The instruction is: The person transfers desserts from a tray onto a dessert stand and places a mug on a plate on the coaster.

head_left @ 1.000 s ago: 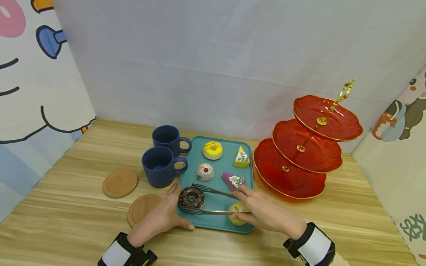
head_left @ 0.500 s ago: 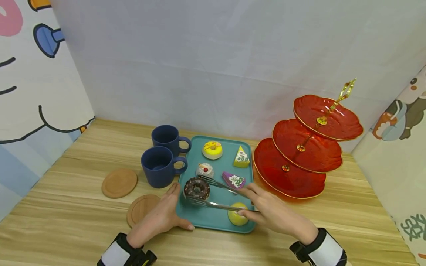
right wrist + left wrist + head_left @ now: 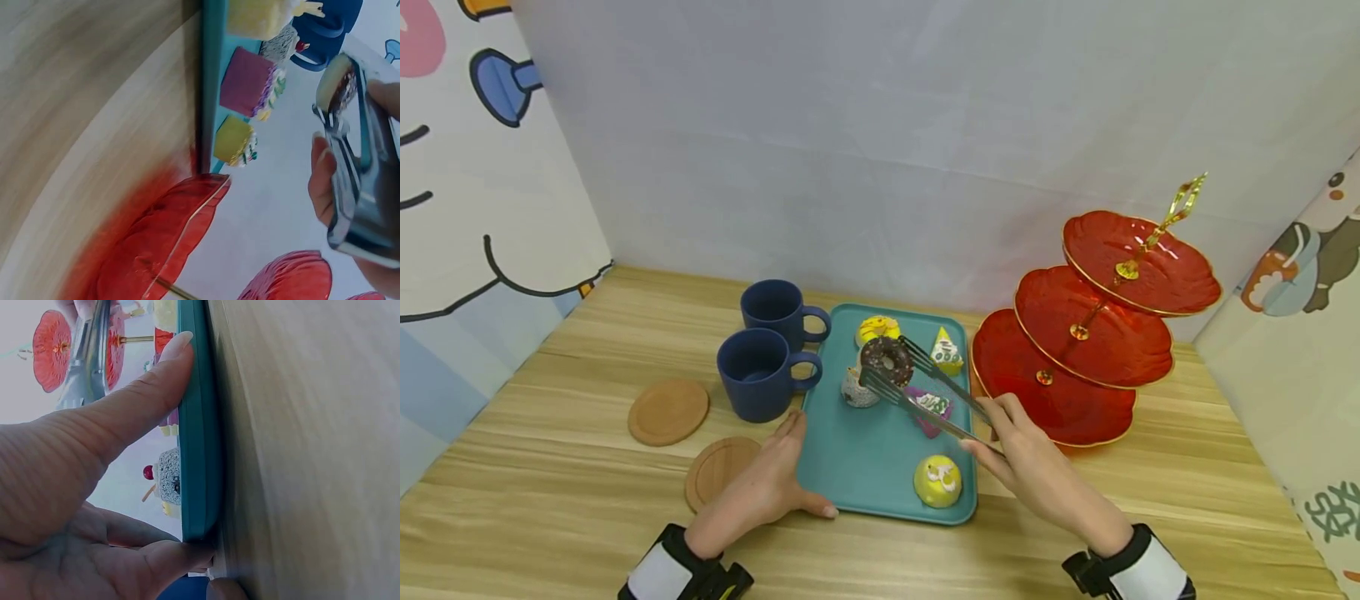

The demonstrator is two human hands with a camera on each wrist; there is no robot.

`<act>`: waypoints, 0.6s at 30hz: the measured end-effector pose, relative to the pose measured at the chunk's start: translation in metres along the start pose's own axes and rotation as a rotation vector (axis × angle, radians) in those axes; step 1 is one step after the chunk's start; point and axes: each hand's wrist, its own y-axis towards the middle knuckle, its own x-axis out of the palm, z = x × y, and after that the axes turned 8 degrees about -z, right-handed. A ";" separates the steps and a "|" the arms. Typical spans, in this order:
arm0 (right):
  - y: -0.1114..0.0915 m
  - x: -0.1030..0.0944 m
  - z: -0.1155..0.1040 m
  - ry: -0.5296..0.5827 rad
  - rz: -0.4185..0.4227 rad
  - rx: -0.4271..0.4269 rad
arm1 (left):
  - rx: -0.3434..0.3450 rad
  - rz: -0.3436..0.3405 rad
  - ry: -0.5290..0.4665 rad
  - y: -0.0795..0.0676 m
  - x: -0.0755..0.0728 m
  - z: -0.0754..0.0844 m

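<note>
My right hand [image 3: 1030, 467] grips metal tongs [image 3: 953, 381]. Between the tong tips a chocolate donut [image 3: 887, 360] with a pale base is held up above the teal tray [image 3: 865, 475]. My left hand [image 3: 775, 475] spans the tray's near left corner, thumb along the front rim and fingers along the left side. Beneath the donut, partly covered, sit a yellow donut [image 3: 874, 327] and a round grey-white cake with a cherry [image 3: 855, 390]. A purple cake slice [image 3: 927, 408], a yellow-green cake slice [image 3: 947, 357] and a round yellow cake [image 3: 937, 481] also rest on the tray.
A red three-tier stand [image 3: 1082, 387] with a gold handle stands right of the tray. Two blue mugs, a front mug [image 3: 760, 392] and a rear mug [image 3: 771, 302], stand to the left. Two round wooden coasters lie near them, a far coaster [image 3: 668, 412] and a near coaster [image 3: 718, 467].
The tongs have lifted the chocolate donut from the tray's near left area and carried it up, away and to the right. My right hand has shifted right; the left has stayed put.
</note>
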 end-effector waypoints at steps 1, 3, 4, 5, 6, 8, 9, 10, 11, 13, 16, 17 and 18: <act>-0.001 0.000 0.002 -0.011 0.032 0.008 | -0.002 -0.002 -0.001 0.000 0.000 0.000; -0.002 0.001 0.006 -0.037 0.090 0.030 | -0.005 -0.002 -0.001 -0.001 0.000 0.001; -0.002 0.001 0.008 -0.051 0.116 0.046 | -0.007 -0.003 -0.002 -0.001 0.000 0.001; -0.003 0.001 0.010 -0.061 0.139 0.064 | -0.007 -0.002 -0.003 -0.001 -0.001 0.001; -0.003 0.001 0.012 -0.072 0.157 0.083 | -0.009 -0.002 -0.003 -0.001 -0.001 0.001; -0.004 0.001 0.016 -0.089 0.192 0.120 | -0.009 -0.001 -0.002 -0.001 -0.001 0.001; -0.005 0.001 0.017 -0.095 0.205 0.140 | -0.010 0.000 -0.002 -0.001 -0.001 0.001; -0.006 0.001 0.019 -0.100 0.218 0.157 | -0.010 0.000 -0.001 -0.001 -0.001 0.001; -0.006 0.001 0.021 -0.107 0.229 0.174 | -0.010 0.000 0.000 -0.001 -0.001 0.001; -0.008 0.002 0.025 -0.119 0.242 0.209 | -0.010 0.000 0.002 -0.002 -0.001 0.000; -0.011 0.002 0.030 -0.129 0.250 0.261 | -0.007 0.001 -0.001 -0.001 0.000 0.000; -0.013 0.003 0.032 -0.131 0.254 0.275 | -0.006 0.002 -0.002 -0.001 0.000 0.000; -0.014 0.002 0.034 -0.132 0.258 0.288 | -0.003 0.004 -0.003 -0.001 0.000 0.000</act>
